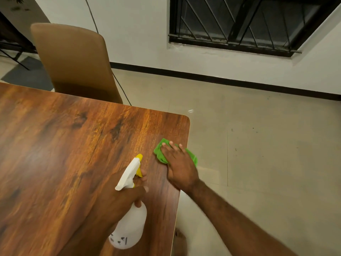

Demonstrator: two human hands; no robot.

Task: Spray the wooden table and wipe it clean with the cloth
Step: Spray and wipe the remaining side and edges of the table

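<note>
The wooden table (64, 145) fills the left and centre of the head view, its rounded far-right corner near the middle. My left hand (121, 198) grips a white spray bottle (131, 226) around its neck, the yellow nozzle pointing away over the tabletop, a finger at the yellow trigger. My right hand (179, 163) lies flat, fingers spread, on a green cloth (160, 153) pressed against the table close to its right edge. Part of the cloth hangs past that edge.
A tan upholstered chair (73, 60) stands at the table's far side. Pale tiled floor (267, 154) lies to the right of the table. A white wall with a barred window (239, 24) is beyond. A bare foot (180, 241) shows below the table edge.
</note>
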